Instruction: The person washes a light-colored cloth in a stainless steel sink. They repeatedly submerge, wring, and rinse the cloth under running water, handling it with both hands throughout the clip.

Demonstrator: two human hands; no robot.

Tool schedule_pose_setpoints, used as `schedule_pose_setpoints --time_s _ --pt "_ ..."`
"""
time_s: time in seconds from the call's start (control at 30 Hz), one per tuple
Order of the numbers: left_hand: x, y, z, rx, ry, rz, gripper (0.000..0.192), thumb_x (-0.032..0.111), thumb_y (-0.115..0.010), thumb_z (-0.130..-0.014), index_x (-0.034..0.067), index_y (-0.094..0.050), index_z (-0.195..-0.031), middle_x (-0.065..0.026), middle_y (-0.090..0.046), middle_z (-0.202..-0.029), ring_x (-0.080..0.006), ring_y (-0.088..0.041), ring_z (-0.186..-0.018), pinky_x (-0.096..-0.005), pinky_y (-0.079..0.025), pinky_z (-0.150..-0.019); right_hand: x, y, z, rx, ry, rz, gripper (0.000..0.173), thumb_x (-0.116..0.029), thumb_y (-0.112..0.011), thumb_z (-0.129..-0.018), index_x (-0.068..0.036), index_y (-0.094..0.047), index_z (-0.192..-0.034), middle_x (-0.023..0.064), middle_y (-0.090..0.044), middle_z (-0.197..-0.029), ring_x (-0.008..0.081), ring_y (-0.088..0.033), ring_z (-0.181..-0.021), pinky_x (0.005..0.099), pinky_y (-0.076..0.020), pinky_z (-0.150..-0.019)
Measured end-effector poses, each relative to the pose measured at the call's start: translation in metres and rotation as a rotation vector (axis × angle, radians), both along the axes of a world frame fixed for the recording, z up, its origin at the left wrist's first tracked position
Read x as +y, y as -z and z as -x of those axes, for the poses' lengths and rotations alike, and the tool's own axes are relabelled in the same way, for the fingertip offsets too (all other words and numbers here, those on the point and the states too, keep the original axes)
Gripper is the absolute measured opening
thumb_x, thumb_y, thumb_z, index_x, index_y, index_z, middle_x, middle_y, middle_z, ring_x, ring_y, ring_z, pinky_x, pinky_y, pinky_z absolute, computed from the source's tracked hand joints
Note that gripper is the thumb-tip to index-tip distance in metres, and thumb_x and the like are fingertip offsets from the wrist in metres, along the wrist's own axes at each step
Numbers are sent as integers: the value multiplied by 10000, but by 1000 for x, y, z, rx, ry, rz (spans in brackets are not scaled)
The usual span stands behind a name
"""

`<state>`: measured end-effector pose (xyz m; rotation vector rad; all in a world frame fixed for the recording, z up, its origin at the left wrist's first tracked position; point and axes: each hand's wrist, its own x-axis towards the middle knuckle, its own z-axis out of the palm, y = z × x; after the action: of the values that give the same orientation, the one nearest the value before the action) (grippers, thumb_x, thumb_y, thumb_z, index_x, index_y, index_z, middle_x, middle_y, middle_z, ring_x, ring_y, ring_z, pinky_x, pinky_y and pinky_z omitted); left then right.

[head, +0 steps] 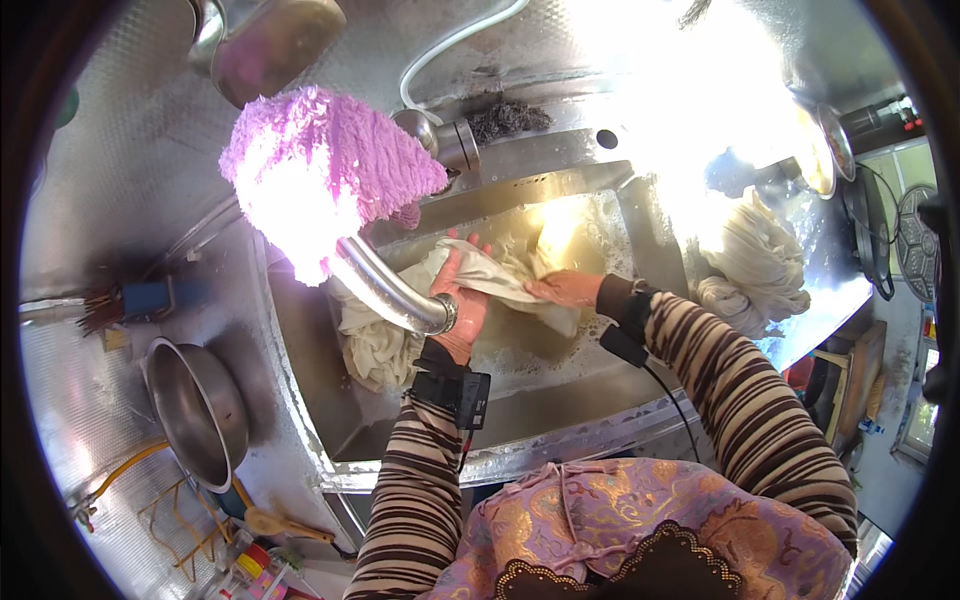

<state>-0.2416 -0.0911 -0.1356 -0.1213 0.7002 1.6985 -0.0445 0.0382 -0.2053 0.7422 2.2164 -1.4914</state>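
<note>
A wet off-white cloth [491, 279] stretches between my two hands over a metal sink [517, 424] that holds cloudy, sudsy water [517, 356]. My left hand [463, 311] has the cloth across it, with the thumb on top and the fingertips showing beyond. Gripping the cloth's right part is my right hand [566, 288]; a loose end hangs into the water. A bunched pale cloth [382, 356] lies at the sink's left side. The curved metal faucet [390, 289] passes just over my left wrist and hides part of that pile.
A lilac fluffy cloth [360, 157] drapes over the faucet. Another heap of off-white cloth [757, 262] rests on the counter to the right. On the left stands a tilted steel bowl [199, 412], with a wooden spoon [285, 523] below. Glare covers the upper right.
</note>
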Motion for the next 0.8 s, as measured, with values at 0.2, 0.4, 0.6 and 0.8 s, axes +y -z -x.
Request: schedule_pose_setpoints --time_s 0.2,0.4,0.6,0.8 --pt "22 61 19 852 511 765 406 407 -707 -891 80 -725 -1130 -107 -713 -1141 -277 -623 -1169 -431 -515 -861 30 -29 -14 -162 436 -371 633 -482 -676 -880 -123 -547 -1385 226 -659 -1170 378 -601 -1143 504 -463 -976" --pt "41 130 10 2154 375 810 523 477 -518 -967 46 -651 -1231 -189 -653 -1250 -390 -586 -1168 -466 -464 -963 0 14 5 55 -51 -955 788 -499 -641 -889 -254 -308 -1559 88 -237 -1630 378 -226 -1494 612 -188 -1181" --pt "47 136 -5 1914 449 795 438 384 -540 -968 46 -626 -1231 -156 -667 -1203 -339 -644 -1051 -431 -508 -906 2 33 10 44 112 -819 768 -463 -633 -898 -251 -304 -1558 94 -254 -1614 346 -275 -1456 587 -242 -1140" --pt "38 100 -18 178 235 428 535 501 -633 -951 18 -622 -1181 -108 -687 -1045 -193 -668 -871 -344 -555 -798 -37 -29 36 340 704 -6 337 -221 -677 -910 -163 -652 -1241 203 -645 -1117 346 -664 -968 378 -539 -813"
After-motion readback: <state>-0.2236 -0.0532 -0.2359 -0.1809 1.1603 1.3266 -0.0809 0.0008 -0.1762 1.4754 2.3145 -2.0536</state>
